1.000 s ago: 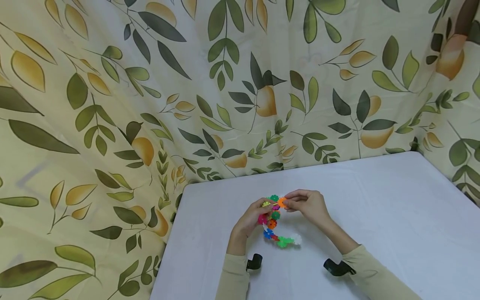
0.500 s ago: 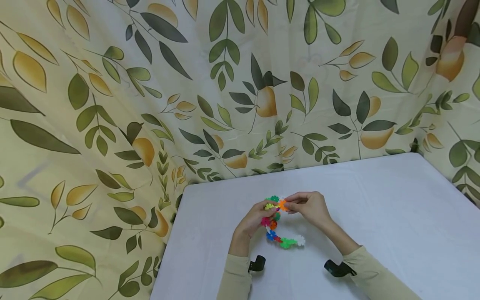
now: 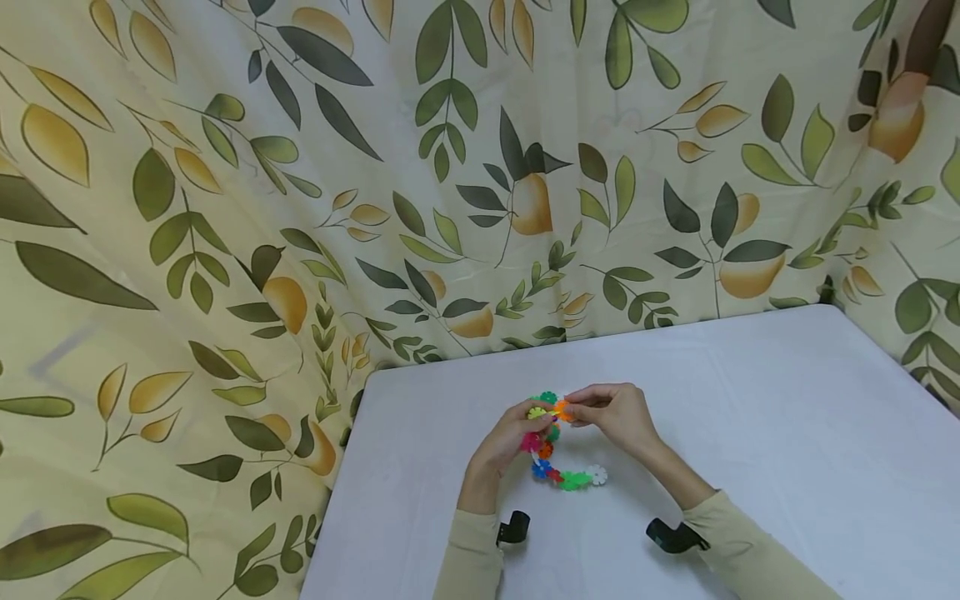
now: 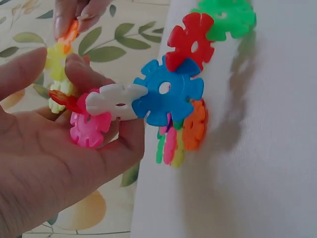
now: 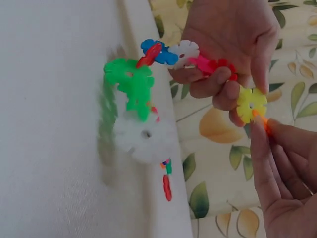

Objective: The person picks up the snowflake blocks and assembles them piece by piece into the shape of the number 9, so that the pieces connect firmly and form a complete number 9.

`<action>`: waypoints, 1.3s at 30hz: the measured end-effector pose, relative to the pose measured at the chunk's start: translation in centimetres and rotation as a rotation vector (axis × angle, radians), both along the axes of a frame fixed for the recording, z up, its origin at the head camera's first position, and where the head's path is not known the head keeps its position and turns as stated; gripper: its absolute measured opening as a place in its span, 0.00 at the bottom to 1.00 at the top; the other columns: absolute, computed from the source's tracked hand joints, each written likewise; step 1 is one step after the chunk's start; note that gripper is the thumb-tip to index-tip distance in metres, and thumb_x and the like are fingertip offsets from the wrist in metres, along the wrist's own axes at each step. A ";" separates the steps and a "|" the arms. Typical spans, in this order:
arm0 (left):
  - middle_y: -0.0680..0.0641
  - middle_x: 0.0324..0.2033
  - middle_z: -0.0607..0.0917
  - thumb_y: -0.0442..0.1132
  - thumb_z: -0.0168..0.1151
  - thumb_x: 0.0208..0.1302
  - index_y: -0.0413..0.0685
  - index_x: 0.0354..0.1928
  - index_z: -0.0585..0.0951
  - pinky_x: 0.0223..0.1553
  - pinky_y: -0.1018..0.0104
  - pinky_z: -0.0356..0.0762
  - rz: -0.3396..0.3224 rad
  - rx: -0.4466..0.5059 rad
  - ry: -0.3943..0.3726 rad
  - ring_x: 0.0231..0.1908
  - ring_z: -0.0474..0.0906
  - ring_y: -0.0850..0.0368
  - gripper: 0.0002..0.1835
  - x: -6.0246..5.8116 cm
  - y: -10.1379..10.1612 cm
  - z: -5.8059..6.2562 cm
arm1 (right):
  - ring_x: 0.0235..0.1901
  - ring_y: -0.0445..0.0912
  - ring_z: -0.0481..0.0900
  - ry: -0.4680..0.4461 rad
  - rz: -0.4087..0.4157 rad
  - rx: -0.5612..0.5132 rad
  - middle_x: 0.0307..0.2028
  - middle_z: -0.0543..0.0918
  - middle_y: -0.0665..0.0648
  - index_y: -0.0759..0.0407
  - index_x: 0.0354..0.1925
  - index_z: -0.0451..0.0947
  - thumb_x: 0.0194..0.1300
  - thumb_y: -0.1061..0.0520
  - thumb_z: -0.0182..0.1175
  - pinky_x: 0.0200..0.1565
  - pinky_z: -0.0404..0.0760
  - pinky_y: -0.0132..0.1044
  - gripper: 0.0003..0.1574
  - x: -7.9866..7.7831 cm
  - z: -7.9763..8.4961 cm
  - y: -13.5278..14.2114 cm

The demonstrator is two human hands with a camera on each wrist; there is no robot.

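A chain of notched, flower-shaped plastic discs hangs curved from my left hand (image 3: 498,443). Its thumb and fingers pinch a yellow disc (image 5: 251,105), while curled fingers wrap part of the chain by a pink disc (image 4: 90,130). Between the thumb and fingers of my right hand (image 3: 618,421) is an orange disc (image 5: 266,125), its edge touching the yellow one; how deep the notches sit is hidden. Outward from the left palm run a white disc (image 4: 117,101), a blue disc (image 4: 168,91), a red disc (image 4: 190,42) and green discs (image 5: 130,79), ending in a whitish translucent disc (image 5: 146,136).
A white-covered table (image 3: 420,500) lies beneath both hands. More joined discs, one of them orange (image 4: 194,125), show beyond the chain. A leaf-patterned curtain (image 3: 480,167) stands behind and to the left. Black wrist cameras (image 3: 514,527) sit at both cuffs.
The left hand has shifted slightly right and down with the chain, whose loose end swung right, then a little back. The right hand, still pinching the orange disc, has barely moved.
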State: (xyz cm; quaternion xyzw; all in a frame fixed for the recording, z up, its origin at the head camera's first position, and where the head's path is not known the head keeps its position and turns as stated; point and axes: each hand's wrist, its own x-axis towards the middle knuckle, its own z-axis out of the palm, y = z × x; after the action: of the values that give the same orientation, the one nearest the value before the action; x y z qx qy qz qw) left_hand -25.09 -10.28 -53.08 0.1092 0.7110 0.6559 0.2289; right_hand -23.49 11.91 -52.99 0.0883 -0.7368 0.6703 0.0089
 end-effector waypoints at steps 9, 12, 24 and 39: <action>0.44 0.37 0.81 0.38 0.55 0.78 0.40 0.61 0.79 0.45 0.65 0.79 0.040 0.028 -0.017 0.38 0.77 0.51 0.16 -0.4 -0.9 0.0 | 0.35 0.58 0.91 0.069 -0.045 0.139 0.37 0.90 0.65 0.68 0.49 0.87 0.74 0.60 0.65 0.38 0.88 0.46 0.12 -1.9 -1.3 0.1; 0.41 0.39 0.81 0.36 0.54 0.78 0.39 0.61 0.78 0.42 0.65 0.80 0.047 0.056 -0.031 0.37 0.77 0.51 0.16 -0.5 -1.1 -0.2 | 0.35 0.56 0.91 0.095 -0.080 0.342 0.36 0.91 0.61 0.65 0.48 0.88 0.71 0.59 0.68 0.36 0.88 0.40 0.11 -2.8 -1.6 0.2; 0.46 0.34 0.78 0.45 0.56 0.79 0.49 0.58 0.77 0.38 0.66 0.72 0.028 0.024 -0.016 0.33 0.72 0.54 0.13 -0.6 -0.6 -0.8 | 0.35 0.51 0.77 0.025 0.037 0.825 0.38 0.80 0.60 0.60 0.61 0.83 0.65 0.51 0.73 0.36 0.79 0.44 0.30 -6.1 -3.6 -0.6; 0.42 0.35 0.80 0.43 0.57 0.78 0.48 0.48 0.79 0.37 0.68 0.76 0.096 0.022 -0.022 0.32 0.75 0.54 0.07 -0.5 -0.4 -0.8 | 0.42 0.54 0.85 0.151 -0.086 0.785 0.39 0.88 0.57 0.60 0.44 0.91 0.72 0.56 0.65 0.46 0.84 0.53 0.11 -6.0 -3.9 -0.7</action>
State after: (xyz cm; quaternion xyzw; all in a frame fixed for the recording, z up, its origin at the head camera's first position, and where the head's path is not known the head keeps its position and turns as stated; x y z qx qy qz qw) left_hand -25.58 -10.69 -53.85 0.0702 0.7055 0.6751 0.2039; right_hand -29.48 11.19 -56.91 0.1032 -0.9372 0.3284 0.0566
